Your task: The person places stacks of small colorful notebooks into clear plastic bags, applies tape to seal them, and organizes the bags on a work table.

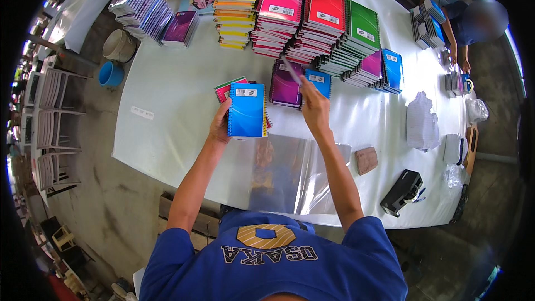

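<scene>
A mixed-colour notebook bundle [247, 116], blue on top, sits in the left hand [219, 127], fingers curled round its edge — seemingly part-gathered — while the right hand [315, 108] pinches a thin, unclear item [291, 72]; beyond the fingertips, tall notebook stacks [280, 20] appear left to draw from.

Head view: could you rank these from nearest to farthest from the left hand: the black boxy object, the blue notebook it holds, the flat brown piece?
1. Blue notebook: in the left hand.
2. Flat brown piece: to its right, on the table.
3. Black boxy object: farther right.
</scene>
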A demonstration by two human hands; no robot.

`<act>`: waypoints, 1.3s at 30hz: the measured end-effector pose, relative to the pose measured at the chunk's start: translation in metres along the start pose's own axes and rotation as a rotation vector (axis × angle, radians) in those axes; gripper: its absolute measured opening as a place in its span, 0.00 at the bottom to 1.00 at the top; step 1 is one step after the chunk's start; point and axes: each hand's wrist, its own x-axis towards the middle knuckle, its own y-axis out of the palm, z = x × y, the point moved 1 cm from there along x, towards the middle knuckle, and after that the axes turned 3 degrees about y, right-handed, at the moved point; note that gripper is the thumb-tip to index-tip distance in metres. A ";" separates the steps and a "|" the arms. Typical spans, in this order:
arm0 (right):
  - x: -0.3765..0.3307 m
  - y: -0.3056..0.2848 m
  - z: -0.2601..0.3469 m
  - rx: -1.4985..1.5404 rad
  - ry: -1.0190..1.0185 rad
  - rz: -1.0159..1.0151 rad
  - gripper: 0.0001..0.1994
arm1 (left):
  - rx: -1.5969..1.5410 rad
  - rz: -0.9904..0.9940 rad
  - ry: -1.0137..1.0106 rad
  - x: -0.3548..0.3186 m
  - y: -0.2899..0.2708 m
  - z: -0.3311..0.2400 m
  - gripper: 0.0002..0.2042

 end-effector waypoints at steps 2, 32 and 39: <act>-0.017 -0.021 0.050 -0.112 -0.164 -0.082 0.27 | -0.023 -0.045 0.049 0.006 0.009 0.012 0.29; -0.104 -0.092 0.022 -0.035 0.353 -0.190 0.15 | 0.034 0.070 -0.069 0.018 0.092 0.110 0.32; -0.138 -0.091 0.014 0.818 0.672 0.332 0.39 | 0.657 0.539 -0.158 -0.041 0.120 0.078 0.55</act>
